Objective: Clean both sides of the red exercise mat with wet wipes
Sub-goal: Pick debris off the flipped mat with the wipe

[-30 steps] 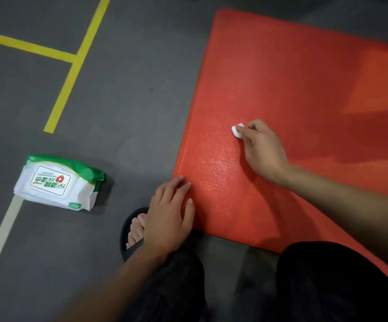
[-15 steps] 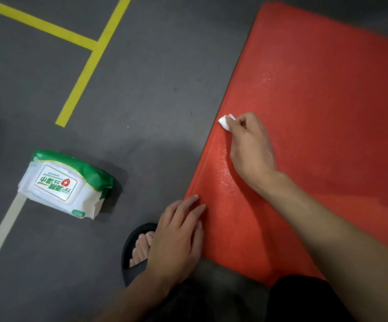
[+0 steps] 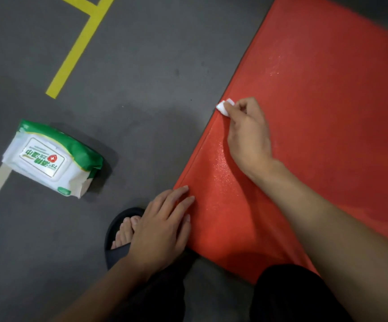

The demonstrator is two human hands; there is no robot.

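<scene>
Red exercise mat [image 3: 316, 135], left edge: right hand [image 3: 249, 135] pinched wad of wet wipe [image 3: 225, 107]; left hand [image 3: 162, 226] flat, seemingly steadying near corner. Risk: wad overrunning onto gritty floor [image 3: 153, 66].

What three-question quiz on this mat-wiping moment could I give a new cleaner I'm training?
1. True or false: the wipe is at the mat's edge.
2. Which hand pinches the wipe? A left B right
3. Fill in: the pack lies on the ____.

Key: 1 true; 2 B; 3 floor.
</scene>
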